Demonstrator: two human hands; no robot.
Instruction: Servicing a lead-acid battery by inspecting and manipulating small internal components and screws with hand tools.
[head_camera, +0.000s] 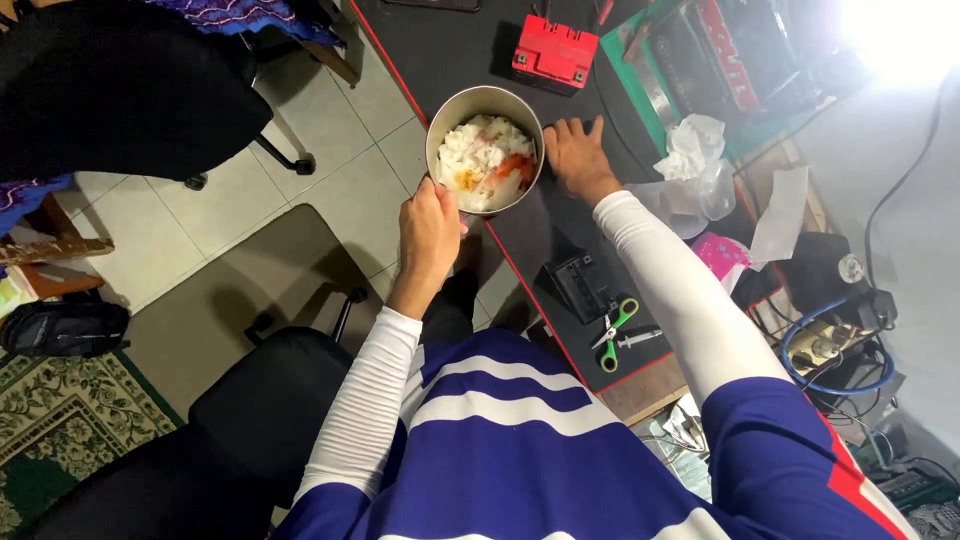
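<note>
A round metal can filled with crumpled white paper and bits of orange and red scrap hangs over the edge of a black desk mat. My left hand grips the can by its near rim. To the right of the can, my right hand lies flat on the mat with its fingers spread, close beside the can and holding nothing. Both arms wear white sleeves under a blue and white shirt.
On the mat lie a red box-shaped battery, a small black block, green-handled scissors and a syringe. Crumpled tissue, cables and clutter fill the right. Black chairs stand on the tiled floor to the left.
</note>
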